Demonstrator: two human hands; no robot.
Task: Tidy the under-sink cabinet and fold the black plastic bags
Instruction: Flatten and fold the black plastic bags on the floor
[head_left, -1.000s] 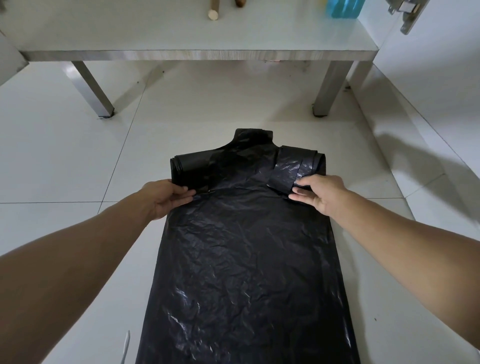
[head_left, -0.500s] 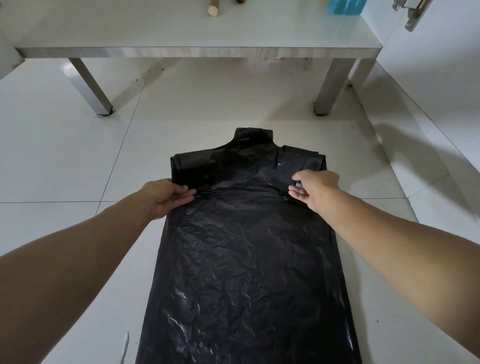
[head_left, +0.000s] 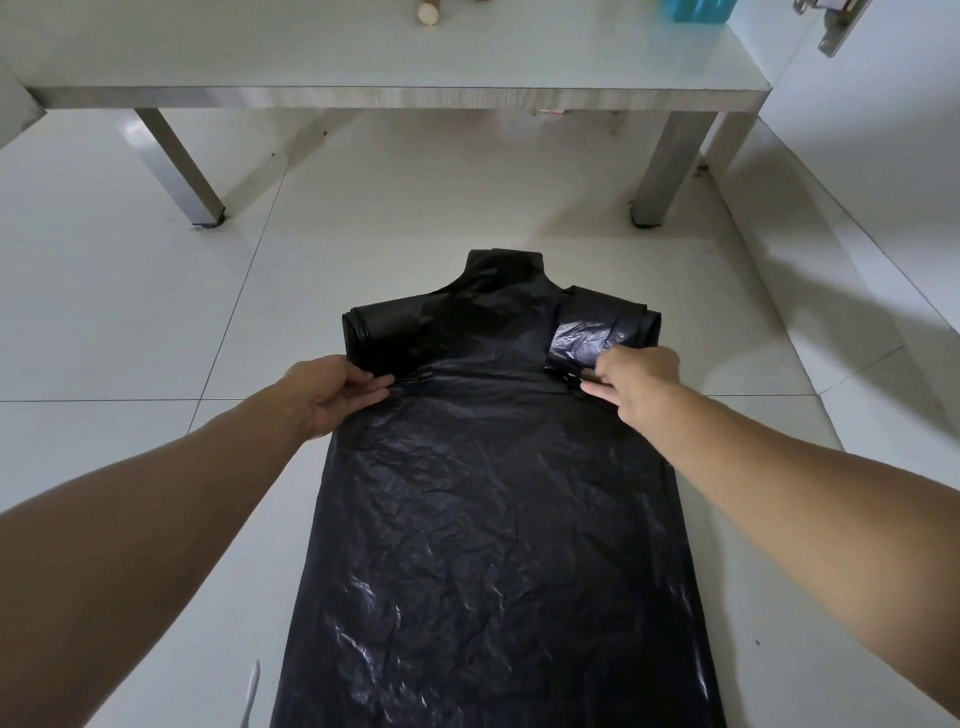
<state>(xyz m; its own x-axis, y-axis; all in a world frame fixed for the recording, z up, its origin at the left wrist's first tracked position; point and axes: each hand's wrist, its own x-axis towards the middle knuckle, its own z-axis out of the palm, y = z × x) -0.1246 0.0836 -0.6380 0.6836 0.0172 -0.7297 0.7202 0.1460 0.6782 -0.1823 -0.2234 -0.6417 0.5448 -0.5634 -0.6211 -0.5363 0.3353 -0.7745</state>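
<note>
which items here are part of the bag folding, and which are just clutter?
In the job:
black bag, flat on the floor
left hand, resting on the bag's left edge
right hand, fingers on the bag's right edge

Lying about:
table
wooden stick end on the table
blue thing on the table
metal hinge, top right

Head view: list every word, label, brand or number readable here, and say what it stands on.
None can be read.
The black plastic bag on the floor shows only creases and glare.
The blue object on the table is cut off at the frame edge, with no print visible.
</note>
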